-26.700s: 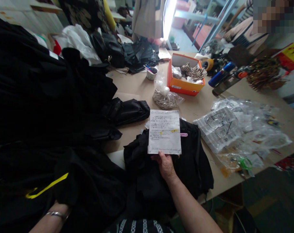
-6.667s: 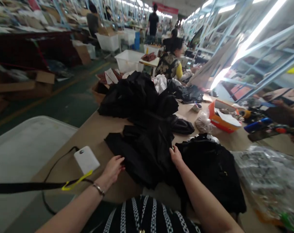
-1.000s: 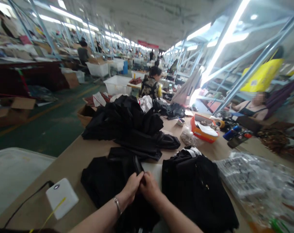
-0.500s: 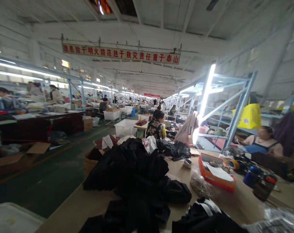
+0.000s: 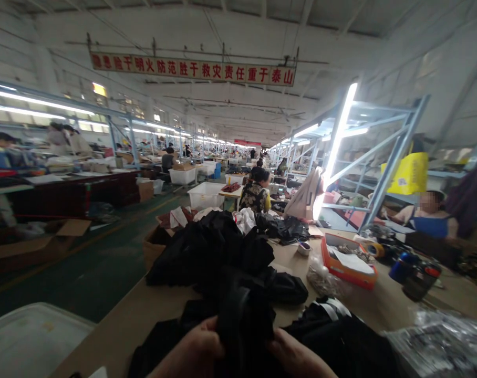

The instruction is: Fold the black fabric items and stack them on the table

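A piece of black fabric (image 5: 242, 320) rises between my two hands at the bottom of the head view. My left hand (image 5: 195, 352) grips its left side and my right hand (image 5: 297, 359) grips its right side, both partly cut off by the frame edge. Behind it a large heap of black garments (image 5: 218, 252) lies on the tan table (image 5: 163, 304). Another black garment (image 5: 341, 341) lies flat to the right of my hands.
An orange box (image 5: 346, 262) with paper in it, a clear bag (image 5: 325, 281) and dark bottles (image 5: 417, 275) stand at the right. Plastic packets (image 5: 439, 344) lie near right. A white bin (image 5: 29, 338) sits at lower left. A seated person (image 5: 256, 194) works beyond the heap, another (image 5: 429, 218) at far right.
My hands were out of view half a second ago and now show again at the bottom, lifting the black fabric higher. The view stays tilted up towards the hall.
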A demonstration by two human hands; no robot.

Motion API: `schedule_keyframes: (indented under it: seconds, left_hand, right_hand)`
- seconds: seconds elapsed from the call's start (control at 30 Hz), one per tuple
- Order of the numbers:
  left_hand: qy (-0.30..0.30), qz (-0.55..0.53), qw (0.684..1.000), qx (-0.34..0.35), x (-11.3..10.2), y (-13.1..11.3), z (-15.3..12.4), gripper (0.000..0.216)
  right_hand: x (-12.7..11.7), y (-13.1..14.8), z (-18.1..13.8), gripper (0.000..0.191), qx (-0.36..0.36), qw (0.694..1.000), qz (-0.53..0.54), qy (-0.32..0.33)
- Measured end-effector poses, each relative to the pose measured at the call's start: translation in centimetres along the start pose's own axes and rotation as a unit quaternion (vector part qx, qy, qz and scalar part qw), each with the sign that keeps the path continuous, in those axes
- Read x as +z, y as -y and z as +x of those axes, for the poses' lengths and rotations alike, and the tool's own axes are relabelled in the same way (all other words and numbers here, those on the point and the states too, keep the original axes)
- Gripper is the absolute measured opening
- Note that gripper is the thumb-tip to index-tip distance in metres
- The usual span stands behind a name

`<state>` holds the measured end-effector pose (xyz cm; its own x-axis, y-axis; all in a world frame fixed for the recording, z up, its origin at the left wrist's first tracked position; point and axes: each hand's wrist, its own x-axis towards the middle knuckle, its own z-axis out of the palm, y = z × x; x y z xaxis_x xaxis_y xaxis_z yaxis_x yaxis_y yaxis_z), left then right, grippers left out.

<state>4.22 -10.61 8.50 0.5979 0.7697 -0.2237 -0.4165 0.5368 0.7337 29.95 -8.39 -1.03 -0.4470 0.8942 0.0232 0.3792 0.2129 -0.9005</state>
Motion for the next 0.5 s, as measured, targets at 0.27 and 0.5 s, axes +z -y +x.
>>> schedule_keyframes:
  seconds: [0.27,0.5]
  left_hand:
    - [0.017,-0.001,0.999,-0.035,1.0,0.4,-0.2,0.037]
    - [-0.018,0.130,0.991,0.019,-2.4,-3.3,0.5,0.020]
  right_hand:
    - [1.9,4.5,1.6,0.050,0.084,0.953,0.280,-0.086]
    - [1.3,9.2,-1.6,0.063,0.031,0.938,0.346,-0.015]
